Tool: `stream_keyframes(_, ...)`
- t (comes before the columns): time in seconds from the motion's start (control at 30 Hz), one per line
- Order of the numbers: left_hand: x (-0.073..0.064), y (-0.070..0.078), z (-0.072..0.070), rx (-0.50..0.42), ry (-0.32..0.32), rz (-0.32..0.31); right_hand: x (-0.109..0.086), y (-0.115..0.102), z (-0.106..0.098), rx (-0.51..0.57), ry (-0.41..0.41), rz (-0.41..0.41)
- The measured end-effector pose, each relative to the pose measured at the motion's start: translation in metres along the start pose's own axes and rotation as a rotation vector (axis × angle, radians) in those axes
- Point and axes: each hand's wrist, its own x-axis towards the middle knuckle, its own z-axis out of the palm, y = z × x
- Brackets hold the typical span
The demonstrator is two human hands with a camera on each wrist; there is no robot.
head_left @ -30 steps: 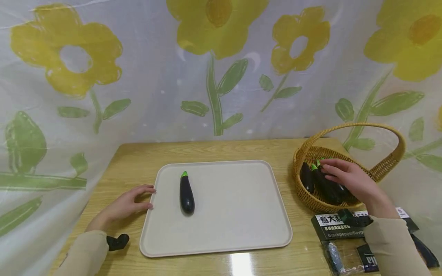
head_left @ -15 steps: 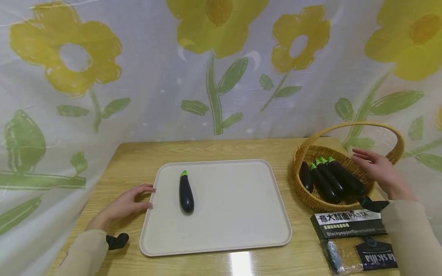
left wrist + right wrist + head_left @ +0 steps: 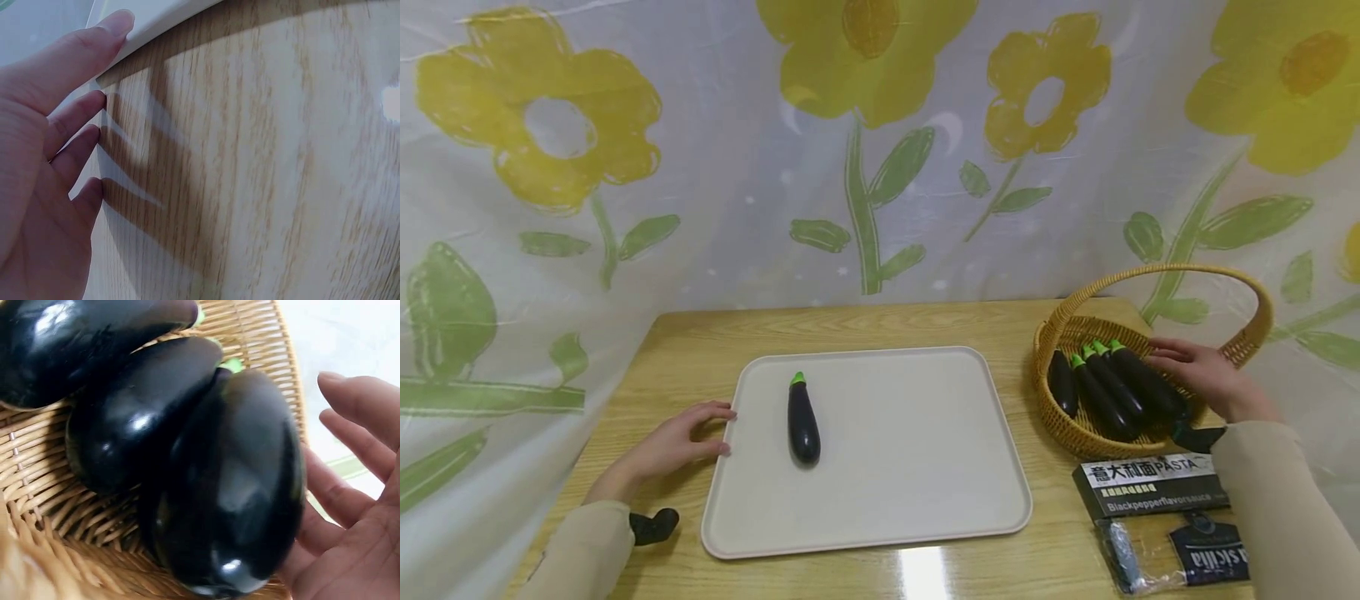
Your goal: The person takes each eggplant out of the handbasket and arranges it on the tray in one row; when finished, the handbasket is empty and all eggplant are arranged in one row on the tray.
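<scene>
One dark purple eggplant (image 3: 803,419) with a green cap lies on the left part of a cream tray (image 3: 925,467). My left hand (image 3: 718,429) rests flat on the wooden table, fingers relaxed, its thumb (image 3: 115,25) against the tray's left edge. Several more eggplants (image 3: 1112,387) lie side by side in a wicker basket (image 3: 1054,417) at the right. My right hand (image 3: 1180,367) is inside the basket with straight fingers (image 3: 356,425), lying along the right side of the rightmost eggplant (image 3: 231,487). It holds nothing.
A tall hoop handle (image 3: 1255,292) arches over the basket. A black pasta packet (image 3: 1150,487) and a smaller dark packet (image 3: 1195,554) lie in front of the basket. A flowered curtain (image 3: 865,167) hangs right behind the table.
My right hand lifted off the eggplants, swung out to the basket's right side, then came down against the rightmost eggplant. The left hand and the tray's eggplant stayed put.
</scene>
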Motion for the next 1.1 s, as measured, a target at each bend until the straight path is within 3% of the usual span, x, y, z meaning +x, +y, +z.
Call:
stream_keyframes(0.43, 0.0, -0.002, 0.001, 0.001, 0.007, 0.004, 0.009, 0.009, 0.006, 0.125, -0.043, 0.014)
stream_keyframes(0.87, 0.001, 0.001, -0.002, 0.0, -0.002, 0.022, 0.013, 0.007, 0.008, 0.062, -0.056, 0.034)
stream_keyframes(1.1, 0.001, -0.001, -0.001, -0.009, -0.009, 0.008, 0.014, 0.007, 0.008, 0.104, -0.052, 0.012)
